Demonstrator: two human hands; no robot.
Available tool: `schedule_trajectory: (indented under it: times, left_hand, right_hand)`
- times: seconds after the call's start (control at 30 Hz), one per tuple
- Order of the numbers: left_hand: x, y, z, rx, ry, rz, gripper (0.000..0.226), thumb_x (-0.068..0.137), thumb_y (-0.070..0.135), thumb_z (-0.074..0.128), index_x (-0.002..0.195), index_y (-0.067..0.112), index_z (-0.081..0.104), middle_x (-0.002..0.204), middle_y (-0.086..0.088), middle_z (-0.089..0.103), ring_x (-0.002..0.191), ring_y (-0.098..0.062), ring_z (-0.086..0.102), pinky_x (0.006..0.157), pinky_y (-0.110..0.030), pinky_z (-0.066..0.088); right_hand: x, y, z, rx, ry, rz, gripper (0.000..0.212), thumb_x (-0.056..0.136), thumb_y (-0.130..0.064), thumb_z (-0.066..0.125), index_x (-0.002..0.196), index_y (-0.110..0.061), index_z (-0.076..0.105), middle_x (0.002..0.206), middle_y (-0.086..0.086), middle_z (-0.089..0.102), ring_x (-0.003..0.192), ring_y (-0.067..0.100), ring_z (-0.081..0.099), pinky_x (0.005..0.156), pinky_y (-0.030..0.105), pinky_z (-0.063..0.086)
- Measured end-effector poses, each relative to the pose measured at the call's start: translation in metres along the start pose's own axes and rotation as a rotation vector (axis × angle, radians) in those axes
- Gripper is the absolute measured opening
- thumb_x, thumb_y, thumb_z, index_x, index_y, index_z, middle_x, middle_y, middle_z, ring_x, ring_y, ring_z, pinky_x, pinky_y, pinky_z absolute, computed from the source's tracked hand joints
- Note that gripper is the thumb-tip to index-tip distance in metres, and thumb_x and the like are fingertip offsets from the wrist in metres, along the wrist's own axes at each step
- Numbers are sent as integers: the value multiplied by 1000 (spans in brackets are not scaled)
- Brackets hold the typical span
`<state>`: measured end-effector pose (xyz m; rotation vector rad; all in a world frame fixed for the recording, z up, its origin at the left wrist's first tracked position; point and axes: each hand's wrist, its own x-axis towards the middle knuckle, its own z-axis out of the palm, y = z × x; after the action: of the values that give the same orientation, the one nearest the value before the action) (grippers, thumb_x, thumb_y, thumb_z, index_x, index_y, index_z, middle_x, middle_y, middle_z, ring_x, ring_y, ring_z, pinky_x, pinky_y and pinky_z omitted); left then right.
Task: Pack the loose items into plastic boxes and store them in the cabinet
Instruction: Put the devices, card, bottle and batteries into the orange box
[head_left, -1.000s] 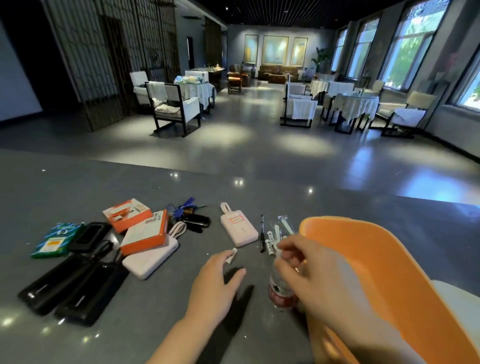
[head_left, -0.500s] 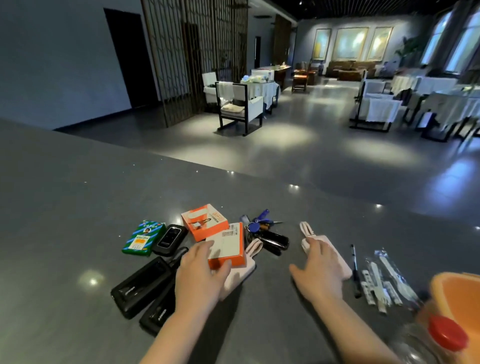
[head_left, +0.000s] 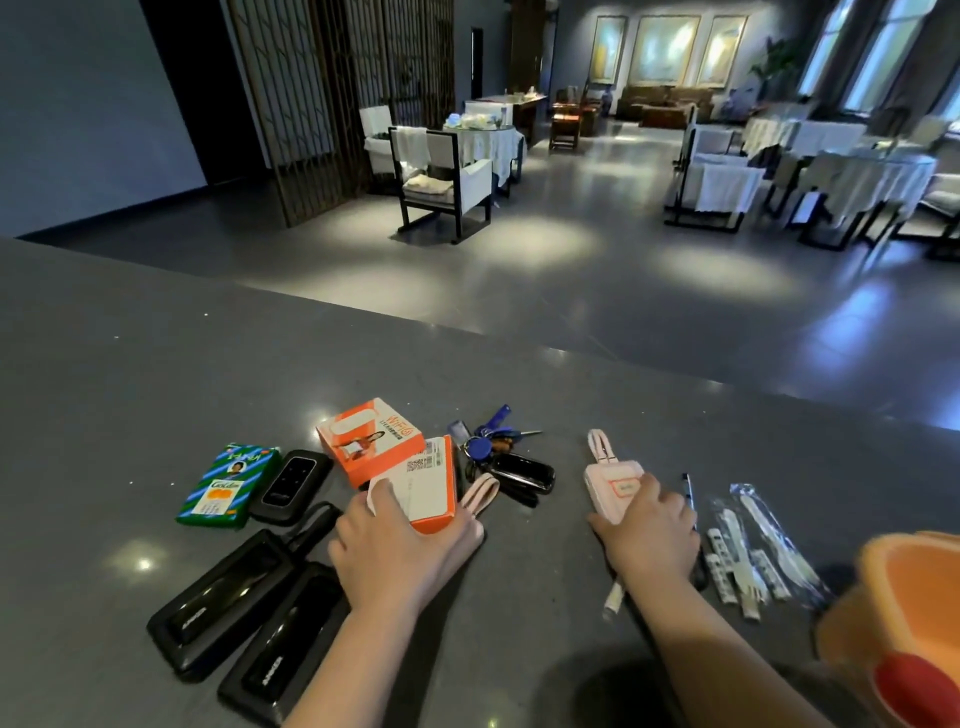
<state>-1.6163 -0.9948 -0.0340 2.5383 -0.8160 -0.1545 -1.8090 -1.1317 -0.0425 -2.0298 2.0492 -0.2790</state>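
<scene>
Now both hands are lying among loose items on the dark grey counter (head_left: 156, 364). The left hand (head_left: 395, 556) is curling around an orange-and-white carton (head_left: 431, 483), fingers on its near end and thumb along the left edge; the carton is sitting on a pale pink power bank (head_left: 480, 499) whose strap loop is sticking out to the right. The right hand (head_left: 649, 535) is gripping a second pink power bank (head_left: 613, 478), fingers wrapped over its near end, with its strap pointing away from the person.

Behind the held carton, a second orange box (head_left: 369, 441) is standing tilted and touching it. Further left, a green packet (head_left: 226, 486) and a small black device (head_left: 291, 483) are lying side by side, and two long black power banks (head_left: 234, 618) are lying parallel near the left forearm. Between the hands, a bunch of keys with a black fob (head_left: 506, 457) is resting. Just right of the right hand, a black pen (head_left: 690, 491) and clear sleeves of white pieces (head_left: 753, 551) are lying on the counter; a white stick-like piece (head_left: 614, 597) is showing under the wrist.

At the lower right corner, an orange plastic box (head_left: 914, 597) is coming into view, blurred, with nothing discernible inside it, and a red cap (head_left: 909, 686) is sitting in front of it.
</scene>
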Motion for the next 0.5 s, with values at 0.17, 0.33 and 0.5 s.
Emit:
schedule_trajectory:
  times: [0.17, 0.33, 0.5]
  left_hand:
    - [-6, 0, -8, -117, -36, -6, 95, 61, 77, 58, 136, 23, 34, 138, -9, 39, 127, -30, 34, 104, -45, 29]
    - [-47, 13, -23, -274, -54, 121, 87, 61, 67, 66, 134, 28, 37, 138, -4, 40, 127, -27, 30, 104, -44, 26]
    - [-84, 51, -63, -405, 46, 320, 98, 49, 75, 45, 135, 28, 39, 137, 0, 42, 127, -24, 29, 102, -43, 25]
  right_hand:
    - [-23, -1, 2, 68, 11, 18, 77, 77, -49, 68, 138, -19, 31, 127, 13, 41, 119, 31, 38, 93, 39, 39]
    - [-60, -10, -29, 273, 72, -63, 80, 77, -41, 68, 144, -26, 27, 125, 12, 39, 116, 31, 34, 94, 39, 34]
    - [-99, -8, -130, 440, 301, -291, 82, 75, -37, 70, 145, -30, 27, 119, 6, 38, 102, 21, 31, 89, 34, 31]
